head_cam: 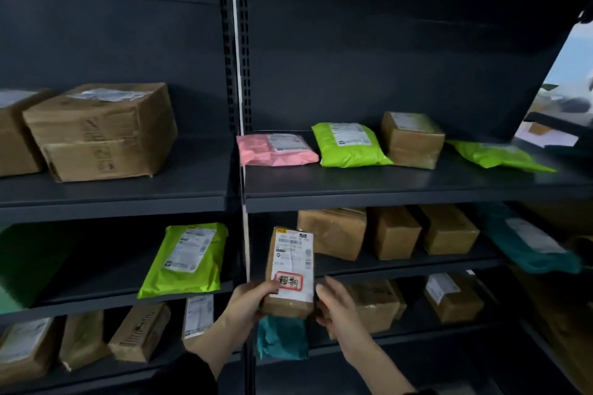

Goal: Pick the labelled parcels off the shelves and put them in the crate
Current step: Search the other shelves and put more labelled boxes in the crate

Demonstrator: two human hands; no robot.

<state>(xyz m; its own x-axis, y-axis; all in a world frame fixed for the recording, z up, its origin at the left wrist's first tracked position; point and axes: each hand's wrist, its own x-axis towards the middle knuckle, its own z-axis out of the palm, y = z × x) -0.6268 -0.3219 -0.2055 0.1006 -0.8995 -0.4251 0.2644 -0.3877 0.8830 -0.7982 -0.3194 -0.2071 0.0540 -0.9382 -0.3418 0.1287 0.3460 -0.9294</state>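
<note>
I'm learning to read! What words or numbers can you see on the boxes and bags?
"超期": handwritten on the red-framed sticker on the brown box that the left hand holds.
Printed shipping label on that box: too blurred to read.
Labels on the other parcels, such as the green bag: too small or blurred.
Printing on the big cardboard box: too blurred.
</note>
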